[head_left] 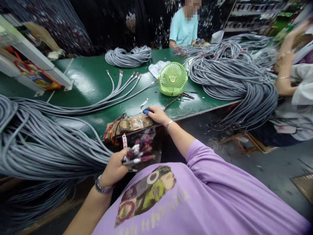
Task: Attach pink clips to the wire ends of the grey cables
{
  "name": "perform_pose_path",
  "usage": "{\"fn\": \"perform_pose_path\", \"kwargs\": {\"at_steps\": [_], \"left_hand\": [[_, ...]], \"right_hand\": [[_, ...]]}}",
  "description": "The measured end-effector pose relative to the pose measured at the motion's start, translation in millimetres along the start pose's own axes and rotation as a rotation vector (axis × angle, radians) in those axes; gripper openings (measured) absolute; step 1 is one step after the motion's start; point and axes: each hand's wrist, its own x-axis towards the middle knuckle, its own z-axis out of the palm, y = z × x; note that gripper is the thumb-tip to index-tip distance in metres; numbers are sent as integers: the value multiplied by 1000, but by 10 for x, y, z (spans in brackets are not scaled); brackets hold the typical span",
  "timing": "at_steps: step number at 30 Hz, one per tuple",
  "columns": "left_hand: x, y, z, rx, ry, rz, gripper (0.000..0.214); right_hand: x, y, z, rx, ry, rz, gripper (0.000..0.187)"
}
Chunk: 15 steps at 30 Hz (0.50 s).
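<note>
My left hand (116, 168) is closed round a bundle of grey cables (80, 156) near their ends. Bared ends with red and dark wires (141, 148) stick out past my fingers, somewhat blurred. My right hand (157, 115) is over the table's front edge, at the right end of a brown tape-wrapped block (137, 122). A blue band shows on one of its fingers. Its fingers are drawn together by something dark, too small to make out. Red and black wires (114, 125) run at the block's left end.
A green fan (172, 79) stands on the green table (85, 73). Coiled grey cables (128, 56) lie behind, with a large cable heap (225, 71) at right. A white post (36, 49) rises at left. One person (184, 27) sits opposite, another (295, 81) at right.
</note>
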Motion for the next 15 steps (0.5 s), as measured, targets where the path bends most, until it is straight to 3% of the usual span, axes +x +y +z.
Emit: {"fn": "perform_pose_path", "kwargs": {"at_steps": [4, 8, 15], "left_hand": [[132, -27, 6, -466, 164, -125, 33], [168, -112, 52, -764, 209, -182, 37], [32, -302, 55, -969, 237, -72, 38]], "right_hand": [[-44, -46, -49, -38, -4, -22, 24], [-101, -6, -85, -18, 34, -16, 21], [-105, 92, -94, 86, 79, -88, 13]]}}
